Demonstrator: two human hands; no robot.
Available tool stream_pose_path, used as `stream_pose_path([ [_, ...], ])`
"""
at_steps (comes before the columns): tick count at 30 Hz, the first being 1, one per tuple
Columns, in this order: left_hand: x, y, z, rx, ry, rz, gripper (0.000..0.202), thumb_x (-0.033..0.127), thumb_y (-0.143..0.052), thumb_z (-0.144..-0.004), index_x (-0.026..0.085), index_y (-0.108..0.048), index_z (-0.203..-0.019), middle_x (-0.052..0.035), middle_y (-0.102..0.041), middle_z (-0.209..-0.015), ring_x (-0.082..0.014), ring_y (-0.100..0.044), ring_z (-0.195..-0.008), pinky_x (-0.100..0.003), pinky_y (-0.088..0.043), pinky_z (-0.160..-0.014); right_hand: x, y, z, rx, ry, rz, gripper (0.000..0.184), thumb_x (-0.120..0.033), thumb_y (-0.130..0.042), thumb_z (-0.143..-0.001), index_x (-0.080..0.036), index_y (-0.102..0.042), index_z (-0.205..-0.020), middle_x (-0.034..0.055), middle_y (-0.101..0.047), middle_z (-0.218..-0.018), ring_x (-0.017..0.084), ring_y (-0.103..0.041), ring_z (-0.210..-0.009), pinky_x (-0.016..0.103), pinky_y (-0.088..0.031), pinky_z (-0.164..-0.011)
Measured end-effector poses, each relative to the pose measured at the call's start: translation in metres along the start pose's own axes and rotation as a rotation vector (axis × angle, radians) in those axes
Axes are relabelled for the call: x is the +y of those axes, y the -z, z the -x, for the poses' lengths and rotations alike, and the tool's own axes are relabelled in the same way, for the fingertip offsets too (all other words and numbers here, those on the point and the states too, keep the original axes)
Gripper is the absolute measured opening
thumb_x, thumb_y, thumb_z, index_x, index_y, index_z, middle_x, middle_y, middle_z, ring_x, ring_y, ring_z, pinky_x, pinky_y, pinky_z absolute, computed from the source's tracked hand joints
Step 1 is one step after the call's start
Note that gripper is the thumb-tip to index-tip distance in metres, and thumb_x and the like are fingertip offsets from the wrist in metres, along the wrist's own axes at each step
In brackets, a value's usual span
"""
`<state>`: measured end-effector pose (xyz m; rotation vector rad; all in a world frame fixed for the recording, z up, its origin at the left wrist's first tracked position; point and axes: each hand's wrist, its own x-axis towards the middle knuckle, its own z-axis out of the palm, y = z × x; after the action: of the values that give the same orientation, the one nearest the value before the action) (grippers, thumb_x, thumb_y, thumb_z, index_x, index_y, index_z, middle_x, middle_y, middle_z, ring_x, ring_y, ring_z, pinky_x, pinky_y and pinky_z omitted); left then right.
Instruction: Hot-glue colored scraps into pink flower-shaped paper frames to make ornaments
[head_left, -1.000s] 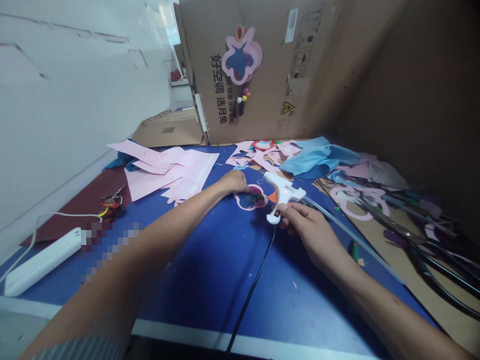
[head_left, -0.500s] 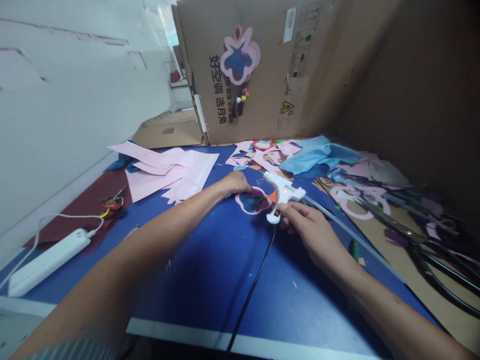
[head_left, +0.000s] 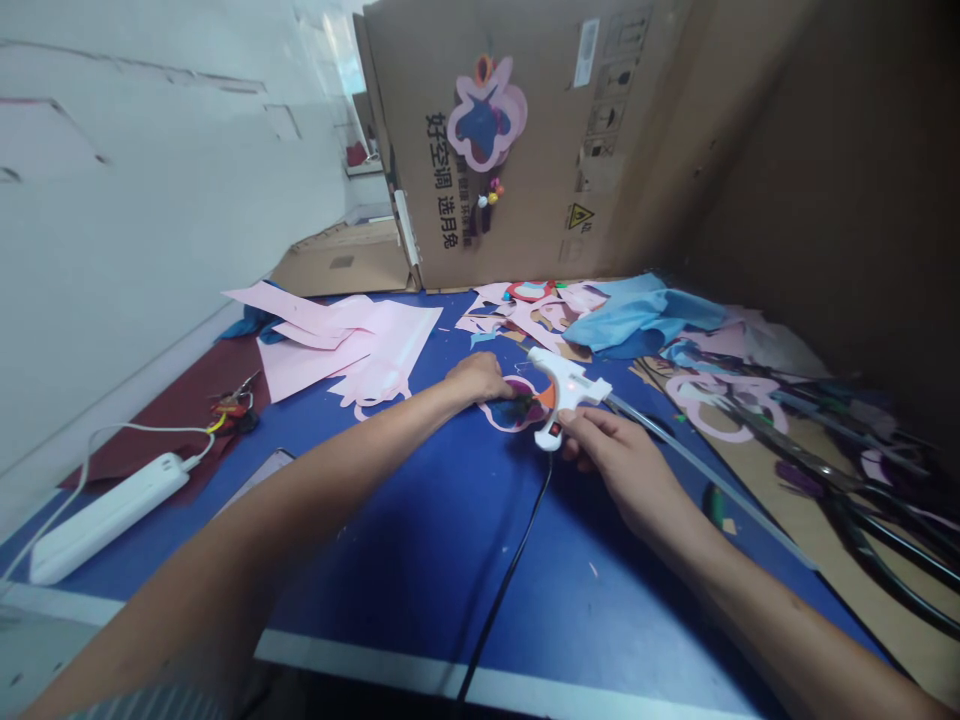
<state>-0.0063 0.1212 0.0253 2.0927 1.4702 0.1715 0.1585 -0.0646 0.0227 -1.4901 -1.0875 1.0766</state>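
My right hand [head_left: 611,440] is closed around the handle of a white hot glue gun [head_left: 570,385] with an orange part near its nozzle. A clear glue stick [head_left: 697,465] runs out of its back, and a black cord hangs from its handle. Under the nozzle side lies a small pink-rimmed paper cutout [head_left: 514,424] with a dark blue middle. My left hand [head_left: 478,378] has curled fingers at the cutout's left side, gripping or pressing it and hiding that part. The exact nozzle tip is hard to make out.
Pink paper sheets [head_left: 322,350] lie at the left, near a white power strip [head_left: 109,520] and keys [head_left: 236,405]. Blue cloth [head_left: 637,315] and paper scraps spread at the back. Large black-handled scissors [head_left: 840,480] lie right. A flower ornament [head_left: 487,125] hangs on the cardboard box [head_left: 540,230].
My left hand has shifted a little right and now covers more of the cutout's left side. My right hand keeps the glue gun nearly where it was. The view has turned slightly left.
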Motion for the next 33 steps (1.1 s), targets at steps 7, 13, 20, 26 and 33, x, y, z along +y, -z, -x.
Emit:
stream_pose_path([
  [7,0.004,0.0,0.007,-0.012,0.082,-0.045,0.037,0.053,-0.097,-0.079,0.022,-0.079,-0.089,-0.0034,-0.076,-0.079,-0.0214,-0.071,-0.075,-0.032,-0.045,-0.062,-0.001,0.0,0.001,-0.004,0.004,-0.003,0.048,-0.07,-0.075,-0.086,-0.024,-0.069,-0.073,0.0018,-0.064,-0.07,0.019,-0.055,-0.068,0.034,-0.039,-0.065],
  [13,0.005,0.001,0.011,0.032,0.071,-0.054,0.044,0.051,-0.097,-0.08,0.021,-0.08,-0.109,-0.0053,-0.081,-0.097,-0.0219,-0.071,-0.085,-0.033,-0.043,-0.064,0.0,0.0,0.001,-0.002,0.004,-0.007,0.047,-0.069,-0.075,-0.087,-0.024,-0.07,-0.074,0.0018,-0.063,-0.07,0.019,-0.054,-0.068,0.034,-0.039,-0.065],
  [20,0.003,-0.003,0.01,0.029,0.076,0.023,0.031,0.046,-0.099,-0.076,0.023,-0.081,-0.082,-0.0018,-0.073,-0.073,-0.0206,-0.07,-0.073,-0.031,-0.047,-0.065,-0.001,0.0,0.0,0.002,0.006,-0.009,0.05,-0.071,-0.077,-0.084,-0.023,-0.069,-0.072,0.0021,-0.063,-0.07,0.019,-0.054,-0.068,0.034,-0.04,-0.065],
  [26,0.0,-0.009,0.019,0.084,0.046,0.039,0.021,0.03,-0.095,-0.075,0.023,-0.076,-0.083,-0.002,-0.075,-0.081,-0.021,-0.068,-0.076,-0.032,-0.045,-0.067,0.0,0.001,0.001,-0.005,-0.002,0.005,0.051,-0.072,-0.076,-0.084,-0.023,-0.07,-0.073,0.0021,-0.064,-0.07,0.019,-0.054,-0.067,0.034,-0.039,-0.064],
  [33,-0.007,-0.011,0.03,0.149,0.01,0.176,0.042,0.011,-0.086,-0.079,0.02,-0.073,-0.118,0.0005,-0.074,-0.087,-0.0175,-0.064,-0.074,-0.028,-0.045,-0.068,0.0,0.0,0.0,-0.004,-0.007,0.01,0.054,-0.075,-0.077,-0.083,-0.023,-0.07,-0.073,0.002,-0.064,-0.07,0.018,-0.054,-0.067,0.033,-0.04,-0.065],
])
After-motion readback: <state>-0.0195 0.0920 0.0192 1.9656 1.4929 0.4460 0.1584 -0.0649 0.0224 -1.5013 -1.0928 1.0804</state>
